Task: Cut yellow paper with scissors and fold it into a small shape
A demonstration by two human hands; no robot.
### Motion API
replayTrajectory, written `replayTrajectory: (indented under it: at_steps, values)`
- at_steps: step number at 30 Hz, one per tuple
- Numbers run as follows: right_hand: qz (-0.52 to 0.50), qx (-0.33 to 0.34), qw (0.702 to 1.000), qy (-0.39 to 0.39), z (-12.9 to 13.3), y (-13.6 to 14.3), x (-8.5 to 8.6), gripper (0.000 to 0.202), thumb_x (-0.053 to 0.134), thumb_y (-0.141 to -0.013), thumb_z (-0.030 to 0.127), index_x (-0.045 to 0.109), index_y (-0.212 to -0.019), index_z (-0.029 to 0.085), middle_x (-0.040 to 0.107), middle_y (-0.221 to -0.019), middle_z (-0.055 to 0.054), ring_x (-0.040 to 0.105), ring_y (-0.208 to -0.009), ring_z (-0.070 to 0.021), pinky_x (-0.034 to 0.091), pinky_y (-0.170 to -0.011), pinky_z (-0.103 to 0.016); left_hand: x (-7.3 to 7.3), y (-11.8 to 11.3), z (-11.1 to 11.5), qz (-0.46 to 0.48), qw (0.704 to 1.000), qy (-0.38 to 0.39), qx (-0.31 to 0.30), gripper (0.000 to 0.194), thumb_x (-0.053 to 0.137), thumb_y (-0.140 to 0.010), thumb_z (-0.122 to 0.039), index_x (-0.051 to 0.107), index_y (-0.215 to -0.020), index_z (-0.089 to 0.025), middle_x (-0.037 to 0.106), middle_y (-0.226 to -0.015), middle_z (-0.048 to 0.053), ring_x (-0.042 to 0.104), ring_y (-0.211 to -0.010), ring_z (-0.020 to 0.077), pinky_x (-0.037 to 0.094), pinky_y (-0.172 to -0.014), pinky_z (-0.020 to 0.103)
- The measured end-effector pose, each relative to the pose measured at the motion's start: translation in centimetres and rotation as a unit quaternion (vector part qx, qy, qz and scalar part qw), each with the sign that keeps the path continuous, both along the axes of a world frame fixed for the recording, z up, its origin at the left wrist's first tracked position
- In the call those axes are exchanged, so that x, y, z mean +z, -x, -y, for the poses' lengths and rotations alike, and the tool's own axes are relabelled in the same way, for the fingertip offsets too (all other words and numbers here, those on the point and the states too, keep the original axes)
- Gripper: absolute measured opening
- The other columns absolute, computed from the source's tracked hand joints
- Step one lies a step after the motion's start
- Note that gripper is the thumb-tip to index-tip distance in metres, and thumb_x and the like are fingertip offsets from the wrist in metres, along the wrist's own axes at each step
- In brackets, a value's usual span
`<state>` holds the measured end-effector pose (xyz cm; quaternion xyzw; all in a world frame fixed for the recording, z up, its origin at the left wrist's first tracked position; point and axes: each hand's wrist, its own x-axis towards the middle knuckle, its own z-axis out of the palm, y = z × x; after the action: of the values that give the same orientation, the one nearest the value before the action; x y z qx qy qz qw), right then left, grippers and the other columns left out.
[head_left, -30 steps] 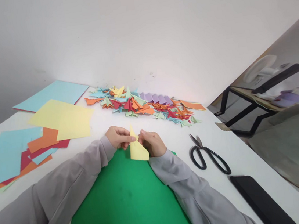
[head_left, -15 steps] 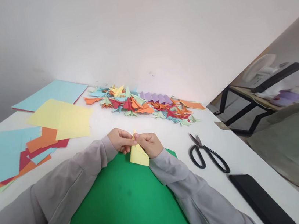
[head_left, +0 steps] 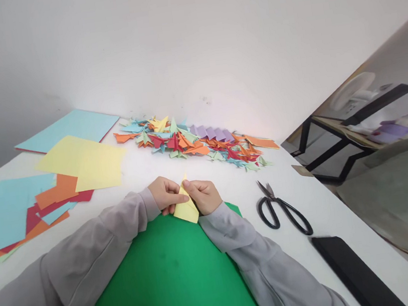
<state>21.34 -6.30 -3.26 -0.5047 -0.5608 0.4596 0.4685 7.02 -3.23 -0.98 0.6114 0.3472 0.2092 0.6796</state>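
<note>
A small folded piece of yellow paper (head_left: 186, 213), pointed at its upper end, is held between both hands over the far edge of a green mat (head_left: 171, 274). My left hand (head_left: 167, 194) grips its left side, thumb on the front face. My right hand (head_left: 204, 195) pinches it near the pointed tip. The fingers behind the paper are partly hidden.
Folded colored paper pieces (head_left: 175, 142) lie in a long pile along the wall. Loose paper sheets (head_left: 10, 210) spread at the left. Black-handled scissors (head_left: 283, 207) and a black flat object (head_left: 351, 269) lie at the right.
My left thumb has slid slightly down and right over the yellow paper. The paper's lower edge has shifted a little up and left, showing more of its pointed upper part.
</note>
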Motion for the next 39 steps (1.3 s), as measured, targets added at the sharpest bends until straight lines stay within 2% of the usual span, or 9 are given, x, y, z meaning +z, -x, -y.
replayTrajectory:
  at_steps: [4, 11, 17, 24, 33, 39]
  values:
    - [0.034, -0.003, 0.999, -0.021, 0.0, 0.1, 0.3, 0.052, 0.050, -0.066, 0.063, 0.042, -0.042, 0.017, 0.036, -0.041, 0.004, 0.031, -0.040, -0.0068, 0.025, -0.039, -0.022, 0.0, -0.1, 0.2, -0.016, 0.999, -0.031, 0.010, 0.027, 0.070, -0.056, -0.036, 0.058, -0.059, -0.011, 0.045, -0.029, -0.006, 0.036, -0.023, 0.0048, 0.024, -0.024, 0.015]
    - [0.071, -0.007, 0.997, -0.036, -0.1, -0.1, 0.5, 0.052, 0.047, -0.068, 0.063, 0.039, -0.043, 0.018, 0.032, -0.043, 0.005, 0.027, -0.042, -0.0066, 0.021, -0.040, -0.023, -0.1, -0.1, 0.2, -0.024, 0.995, -0.073, 0.056, 0.017, 0.063, -0.062, -0.026, 0.056, -0.056, -0.012, 0.043, -0.028, -0.007, 0.034, -0.023, 0.0040, 0.024, -0.025, 0.014]
    - [0.102, 0.022, 0.993, -0.046, -0.1, -0.2, -0.1, 0.050, 0.045, -0.072, 0.059, 0.043, -0.045, 0.017, 0.033, -0.044, 0.005, 0.028, -0.043, -0.0066, 0.021, -0.040, -0.022, 0.2, 0.2, 0.0, -0.016, 0.996, -0.059, 0.072, 0.029, 0.068, -0.058, -0.037, 0.054, -0.053, -0.012, 0.044, -0.028, -0.006, 0.034, -0.023, 0.0040, 0.024, -0.026, 0.015]
    - [0.105, 0.025, 0.993, -0.053, -0.4, -0.4, -0.4, 0.051, 0.047, -0.069, 0.060, 0.039, -0.042, 0.017, 0.028, -0.041, 0.006, 0.024, -0.042, -0.0056, 0.018, -0.038, -0.021, 0.1, 0.2, -0.2, -0.003, 0.997, -0.033, 0.066, 0.036, 0.071, -0.053, -0.044, 0.054, -0.052, -0.012, 0.044, -0.028, -0.005, 0.035, -0.023, 0.0039, 0.023, -0.025, 0.015]
    - [0.099, -0.002, 0.994, -0.053, -0.2, -0.2, -0.5, 0.051, 0.047, -0.070, 0.059, 0.038, -0.041, 0.018, 0.027, -0.042, 0.005, 0.024, -0.042, -0.0056, 0.017, -0.038, -0.021, 0.0, 0.2, -0.2, 0.008, 0.997, -0.040, 0.062, 0.039, 0.071, -0.052, -0.046, 0.051, -0.049, -0.013, 0.042, -0.027, -0.006, 0.033, -0.022, 0.0038, 0.021, -0.025, 0.015]
    - [0.133, -0.029, 0.988, -0.079, -0.2, -0.2, 0.0, 0.057, 0.055, -0.064, 0.060, 0.029, -0.036, 0.018, 0.020, -0.040, 0.006, 0.019, -0.041, -0.0047, 0.013, -0.039, -0.022, 0.1, 0.1, -0.2, 0.008, 0.997, -0.025, 0.073, 0.038, 0.071, -0.053, -0.044, 0.049, -0.047, -0.014, 0.041, -0.026, -0.006, 0.033, -0.022, 0.0038, 0.020, -0.025, 0.016]
